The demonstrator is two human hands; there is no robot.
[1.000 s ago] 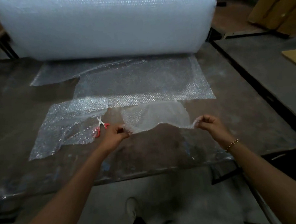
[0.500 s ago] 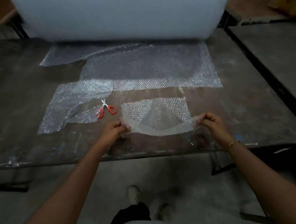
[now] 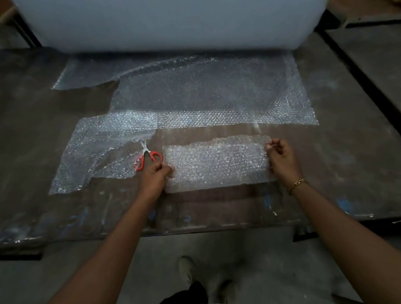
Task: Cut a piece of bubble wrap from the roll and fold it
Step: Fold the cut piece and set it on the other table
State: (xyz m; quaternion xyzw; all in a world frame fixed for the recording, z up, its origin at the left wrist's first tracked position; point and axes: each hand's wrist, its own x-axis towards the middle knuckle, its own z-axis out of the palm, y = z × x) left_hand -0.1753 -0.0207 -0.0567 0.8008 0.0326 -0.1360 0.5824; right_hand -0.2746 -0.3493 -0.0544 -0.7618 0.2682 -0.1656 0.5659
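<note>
a person stands at a dark worktable (image 3: 30,143), seen from above. the cut piece of bubble wrap (image 3: 219,163) lies doubled over flat near the table's front edge. the left hand (image 3: 155,175) pinches its left end with curled fingers; the right hand (image 3: 281,157) pinches its right end the same way. red-handled scissors (image 3: 148,156) lie just beside the left hand. the big roll (image 3: 175,17) sits at the back, its loose sheet (image 3: 215,99) spread forward. the cutting looks done and folding is in hand; the next move likely calls for aligning edges and pressing another fold.
</note>
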